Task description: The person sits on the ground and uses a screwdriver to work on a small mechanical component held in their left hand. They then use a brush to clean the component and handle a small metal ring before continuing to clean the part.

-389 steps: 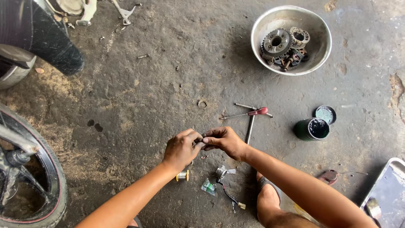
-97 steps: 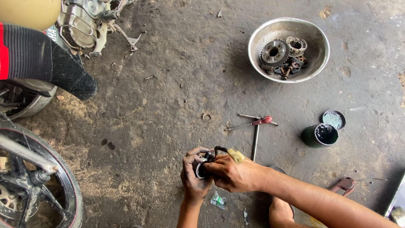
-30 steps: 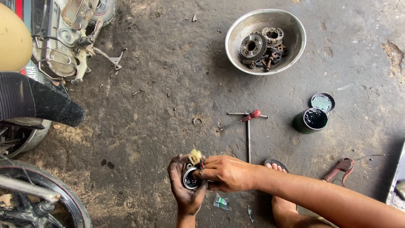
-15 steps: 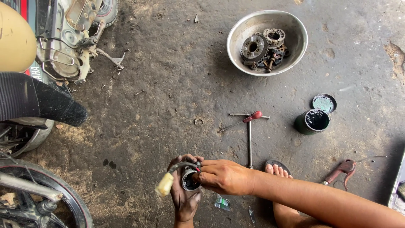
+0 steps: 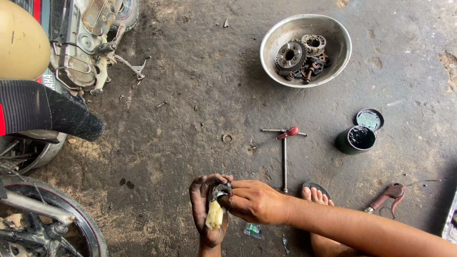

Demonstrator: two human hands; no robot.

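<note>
The part (image 5: 220, 190), a small dark metal piece, sits at 6 o'clock in the frame, cupped in the left hand (image 5: 205, 205), palm up with the fingers curled round it, so that it is held clear of the gritty floor (image 5: 190, 95); a pale yellow handle (image 5: 214, 215), seemingly a small brush, lies across the same palm below it. The right hand (image 5: 254, 201) comes in from 3 o'clock, fingertips pressed together on the top of the part, apparently steadying or working it against the other palm; the contact itself is partly hidden.

Outward: a bare foot on a sandal (image 5: 315, 195) at 4 o'clock from the hands, placing the person low over the work; a T-wrench (image 5: 284, 154) and a red-handled screwdriver (image 5: 276, 138) at 1 o'clock, within reach; a small ring (image 5: 227, 138) at 12 o'clock; pliers (image 5: 388, 196) at 3 o'clock; an open green tin (image 5: 354, 139) with its lid (image 5: 370, 119) just beside it at 2 o'clock, a dark paste showing inside; a metal bowl (image 5: 271, 52) at 1 o'clock, further off, keeping gears and loose parts together; a motorcycle (image 5: 43, 71) from 9 to 11 o'clock, its wheel (image 5: 71, 223) at 8 o'clock.
</note>
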